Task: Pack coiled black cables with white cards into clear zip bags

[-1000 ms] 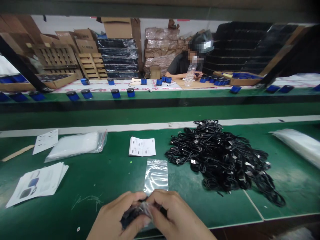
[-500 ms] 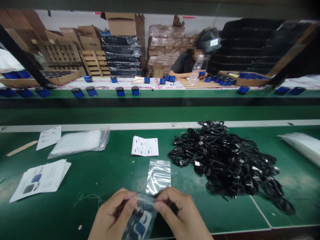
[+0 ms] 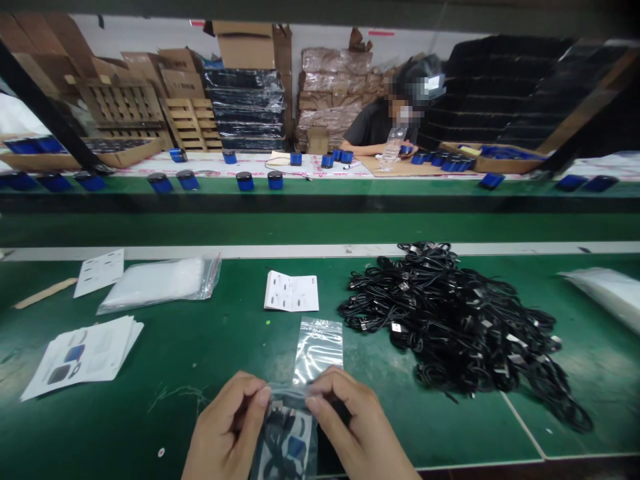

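Between my two hands hangs a clear zip bag [image 3: 287, 433] with a black cable and a printed leaflet inside. My left hand [image 3: 227, 420] pinches the top left corner of its mouth between thumb and fingers. At the top right corner, my right hand [image 3: 350, 420] does the same. Just beyond my fingers lies a flat clear zip bag [image 3: 320, 350] on the green bench. Behind that rests a small stack of folded leaflets [image 3: 291, 292]. To the right spreads a big heap of coiled black USB cables [image 3: 460, 320].
On the left are a stack of printed leaflets [image 3: 80, 357], a pack of clear bags [image 3: 160, 283] and a wooden stick [image 3: 45, 293]. Another plastic pack [image 3: 605, 293] lies far right. Blue cylinders [image 3: 245, 181] line the shelf ahead; a person [image 3: 375, 127] sits beyond.
The held bag has turned more upright and shifted slightly right, so the cable inside shows more. Both hands still pinch its top edge.
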### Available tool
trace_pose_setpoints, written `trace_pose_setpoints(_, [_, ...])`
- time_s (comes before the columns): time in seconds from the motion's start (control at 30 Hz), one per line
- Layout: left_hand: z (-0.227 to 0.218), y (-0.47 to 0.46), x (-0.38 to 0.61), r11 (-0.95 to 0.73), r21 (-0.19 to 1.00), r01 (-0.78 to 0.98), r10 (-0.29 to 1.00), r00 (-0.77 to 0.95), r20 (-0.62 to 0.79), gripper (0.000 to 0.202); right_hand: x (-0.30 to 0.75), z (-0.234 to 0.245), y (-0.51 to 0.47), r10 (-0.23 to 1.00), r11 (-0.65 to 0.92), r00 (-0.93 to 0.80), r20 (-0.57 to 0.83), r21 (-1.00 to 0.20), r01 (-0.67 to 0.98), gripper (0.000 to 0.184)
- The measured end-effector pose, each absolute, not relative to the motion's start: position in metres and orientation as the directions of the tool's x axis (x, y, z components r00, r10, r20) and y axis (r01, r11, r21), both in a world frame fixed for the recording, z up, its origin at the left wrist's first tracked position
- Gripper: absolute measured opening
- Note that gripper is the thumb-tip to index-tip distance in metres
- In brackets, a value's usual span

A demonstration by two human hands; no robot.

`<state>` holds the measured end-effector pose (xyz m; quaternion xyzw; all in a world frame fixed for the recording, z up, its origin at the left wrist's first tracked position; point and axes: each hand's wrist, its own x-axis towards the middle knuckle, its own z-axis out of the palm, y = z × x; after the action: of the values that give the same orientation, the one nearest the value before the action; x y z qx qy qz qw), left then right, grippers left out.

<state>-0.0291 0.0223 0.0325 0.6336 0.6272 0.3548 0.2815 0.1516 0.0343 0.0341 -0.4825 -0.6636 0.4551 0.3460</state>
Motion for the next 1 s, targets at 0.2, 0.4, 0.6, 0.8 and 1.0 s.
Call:
trace_pose_setpoints(0.2, [0.018,0.014,-0.009,0.124,0.804,0.581,0.95,-0.304,0.074,0.033,0.126,0.015,0.024,0.965,-0.112,-0.233,-0.122,-0.992,0.055,0.019])
trace_pose_setpoints(0.4, [0.009,0.011,-0.004,0.035,0.79,0.612,0.944,-0.28,0.175,0.036,0.113,0.01,0.022,0.984,-0.042,-0.167,-0.058,-0.995,0.096,0.028])
trace_pose_setpoints(0.6, [0.015,0.009,-0.006,0.032,0.835,0.549,0.949,-0.279,0.147,0.036,0.119,0.02,0.027,0.985,0.044,-0.173,0.021,-0.991,0.126,0.029])
trace_pose_setpoints(0.8, [0.028,0.016,-0.014,0.008,0.918,0.395,0.992,-0.116,0.041,0.02,0.142,0.025,0.031,0.979,-0.033,-0.195,-0.063,-0.988,0.151,0.019])
trace_pose_setpoints(1.0, [0.033,0.014,-0.009,0.064,0.955,0.288,0.99,-0.141,-0.024,0.022,0.145,0.026,0.031,0.986,0.026,-0.169,-0.016,-0.971,0.238,0.021])
